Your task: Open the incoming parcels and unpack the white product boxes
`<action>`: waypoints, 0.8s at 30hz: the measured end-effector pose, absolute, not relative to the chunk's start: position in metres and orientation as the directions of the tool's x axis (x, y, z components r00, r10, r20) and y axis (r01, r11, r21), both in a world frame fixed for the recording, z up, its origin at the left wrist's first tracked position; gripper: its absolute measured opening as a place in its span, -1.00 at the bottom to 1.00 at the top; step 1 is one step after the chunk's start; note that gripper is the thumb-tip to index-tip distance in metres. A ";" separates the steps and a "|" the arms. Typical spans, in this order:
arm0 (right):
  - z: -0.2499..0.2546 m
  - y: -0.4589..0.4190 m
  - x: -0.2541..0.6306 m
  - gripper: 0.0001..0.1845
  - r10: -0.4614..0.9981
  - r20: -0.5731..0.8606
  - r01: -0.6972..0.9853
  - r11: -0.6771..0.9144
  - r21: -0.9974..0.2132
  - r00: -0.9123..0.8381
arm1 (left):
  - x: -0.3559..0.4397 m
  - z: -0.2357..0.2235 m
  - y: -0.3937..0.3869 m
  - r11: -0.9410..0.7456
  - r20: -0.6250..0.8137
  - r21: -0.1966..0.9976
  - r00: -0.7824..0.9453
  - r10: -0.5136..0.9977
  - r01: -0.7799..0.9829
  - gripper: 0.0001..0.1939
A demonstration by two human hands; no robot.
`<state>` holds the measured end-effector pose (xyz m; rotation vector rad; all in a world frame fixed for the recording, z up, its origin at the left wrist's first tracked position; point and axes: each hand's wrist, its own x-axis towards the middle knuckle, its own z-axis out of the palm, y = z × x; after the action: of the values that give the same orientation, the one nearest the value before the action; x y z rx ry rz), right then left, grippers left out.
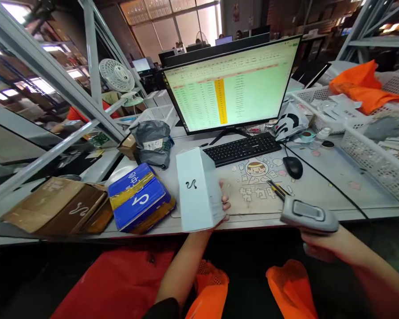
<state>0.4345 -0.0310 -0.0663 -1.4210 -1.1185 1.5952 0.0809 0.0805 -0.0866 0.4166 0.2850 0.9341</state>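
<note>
"Scanner (pixel 307 215) in which hand?"

"Right hand (pixel 322 243), fingers wrapped round its grip. Left hand (pixel 225 206) clasps the pale box (pixel 194 199) by its right side, over the near edge of the bench (pixel 252 218)."

"Handling tip?"

"I'd keep that box steady, fingers clear of any print, scanner square to it."

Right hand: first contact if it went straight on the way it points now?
Probably the yellow-and-black pen-like tools on the desk mat, with the gray scanner in the right hand leading. Height above the desk is unclear, so it might pass over them.
</note>
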 end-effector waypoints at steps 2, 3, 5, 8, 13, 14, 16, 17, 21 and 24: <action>-0.056 -0.030 0.414 -0.24 0.862 -0.425 0.071 -0.423 -0.903 -0.276 | 0.088 -0.084 0.081 0.557 -0.018 0.430 0.609 0.793 -0.711 -0.21; -0.051 -0.028 0.406 -0.29 0.844 -0.431 0.101 -0.422 -0.901 -0.321 | 0.091 -0.084 0.080 0.549 -0.012 0.433 0.604 0.797 -0.715 -0.18; -0.040 -0.022 0.395 -0.41 0.825 -0.407 0.151 -0.378 -0.913 -0.392 | 0.095 -0.087 0.078 0.534 -0.029 0.450 0.585 0.810 -0.716 -0.12; -0.027 -0.015 0.385 -0.48 0.826 -0.330 0.178 -0.279 -0.944 -0.457 | 0.097 -0.095 0.076 0.508 -0.069 0.459 0.540 0.839 -0.729 -0.06; -0.030 -0.019 0.386 -0.61 0.858 -0.281 0.193 -0.216 -0.957 -0.430 | 0.092 -0.101 0.074 0.469 -0.114 0.469 0.475 0.872 -0.748 -0.08; -0.034 -0.021 0.391 -0.61 0.872 -0.290 0.194 -0.229 -0.954 -0.395 | 0.087 -0.101 0.074 0.459 -0.112 0.480 0.467 0.877 -0.748 -0.15; -0.044 -0.021 0.410 -0.61 0.901 -0.319 0.218 -0.262 -0.940 -0.293 | 0.074 -0.104 0.072 0.418 -0.111 0.525 0.428 0.897 -0.741 -0.29; -0.050 -0.019 0.424 -0.61 0.918 -0.332 0.243 -0.278 -0.929 -0.218 | 0.065 -0.107 0.071 0.381 -0.118 0.559 0.384 0.916 -0.736 -0.32; -0.077 0.011 0.509 -0.53 0.928 -0.299 0.325 -0.359 -0.875 0.220 | 0.027 -0.129 0.071 0.144 -0.222 0.759 -0.044 0.974 -0.635 -0.28; -0.098 0.046 0.579 -0.60 0.903 -0.188 0.485 -0.373 -0.791 0.387 | 0.010 -0.147 0.069 0.011 -0.158 0.928 -0.365 0.917 -0.373 -0.23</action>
<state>0.5793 0.0465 -0.0980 -2.0030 -1.1864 0.8315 0.0099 0.0693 -0.1472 0.6470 1.2337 1.5763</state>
